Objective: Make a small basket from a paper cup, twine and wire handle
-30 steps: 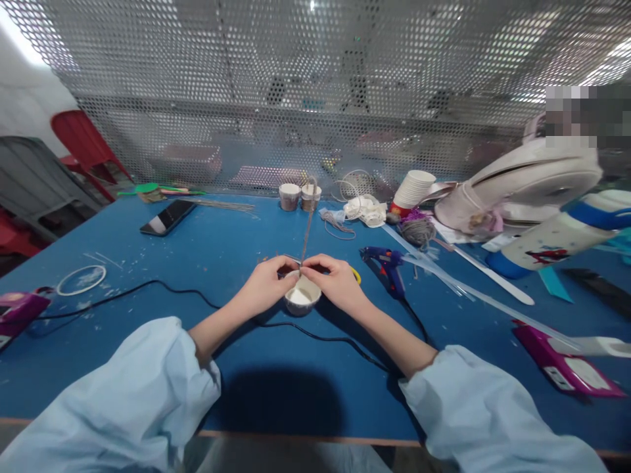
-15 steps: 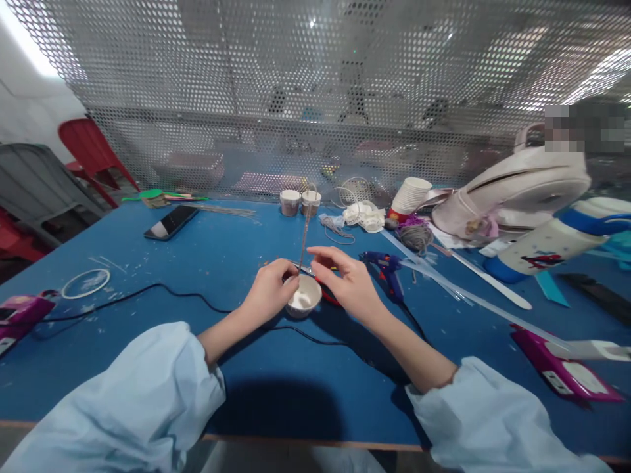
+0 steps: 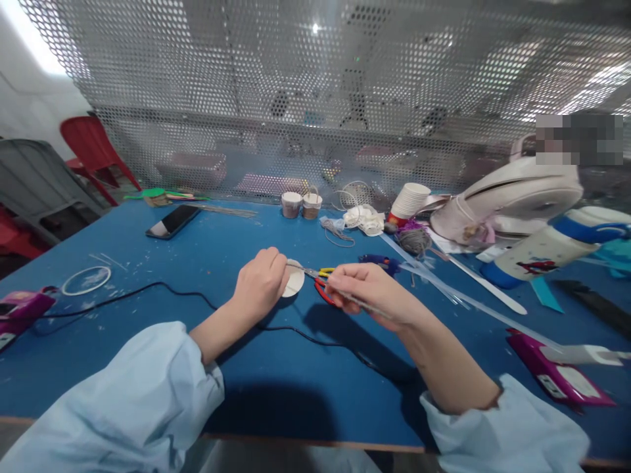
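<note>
My left hand [image 3: 261,286] is closed at the near end of a thin grey-brown strand [image 3: 372,309] and against a small white cup [image 3: 294,281]. The cup shows a pale round face, partly covered by the fingers. My right hand [image 3: 367,292] pinches the strand farther along, and its loose end trails below the wrist. Between the hands, the strand runs almost level. Pliers with red and yellow handles [image 3: 324,291] lie on the table just behind, partly hidden by my right hand. A blue glue gun [image 3: 379,263] rests beyond that hand.
Two small cups [image 3: 292,205] stand at the back of the blue table [image 3: 172,355]. A phone [image 3: 172,221] lies left. Stacked paper cups [image 3: 410,202], grey yarn [image 3: 415,240], clear glue sticks [image 3: 434,282] and a bottle [image 3: 537,256] are right. A black cable [image 3: 315,338] crosses in front.
The strand has swung from upright to nearly level toward the right. My right hand has closed on it and moved right. The cup has tilted and now shows a flat round face.
</note>
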Action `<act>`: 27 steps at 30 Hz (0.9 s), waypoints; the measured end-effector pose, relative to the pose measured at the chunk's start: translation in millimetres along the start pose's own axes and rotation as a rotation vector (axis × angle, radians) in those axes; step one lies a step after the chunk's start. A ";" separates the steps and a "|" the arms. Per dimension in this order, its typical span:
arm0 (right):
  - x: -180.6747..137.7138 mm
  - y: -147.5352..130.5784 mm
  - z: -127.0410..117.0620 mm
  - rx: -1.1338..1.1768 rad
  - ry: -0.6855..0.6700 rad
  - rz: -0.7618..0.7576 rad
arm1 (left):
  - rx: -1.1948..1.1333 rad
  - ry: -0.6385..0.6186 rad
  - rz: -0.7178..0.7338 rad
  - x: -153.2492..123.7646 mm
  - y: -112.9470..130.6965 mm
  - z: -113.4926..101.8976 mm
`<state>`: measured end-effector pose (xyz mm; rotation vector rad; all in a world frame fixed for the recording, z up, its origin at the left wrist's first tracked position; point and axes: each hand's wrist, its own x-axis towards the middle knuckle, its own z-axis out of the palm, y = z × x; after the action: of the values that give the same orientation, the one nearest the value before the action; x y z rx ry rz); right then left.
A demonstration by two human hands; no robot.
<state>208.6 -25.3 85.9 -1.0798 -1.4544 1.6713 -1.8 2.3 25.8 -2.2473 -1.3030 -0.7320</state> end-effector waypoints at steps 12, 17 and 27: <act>-9.9 -4.7 1.3 -0.125 -0.093 0.110 | -0.209 -0.186 -0.132 1.4 -4.1 -3.4; -14.8 -8.8 3.7 -0.433 0.027 -0.026 | -0.402 -0.250 -0.195 3.9 -8.6 -6.9; -9.7 8.1 -6.3 -0.832 0.267 -0.293 | -0.745 -0.360 -0.341 9.1 -8.3 -12.7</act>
<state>218.8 -32.4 79.2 -1.3503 -2.0533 0.6635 -8.2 4.4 42.2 -2.8663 -1.8441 -1.1144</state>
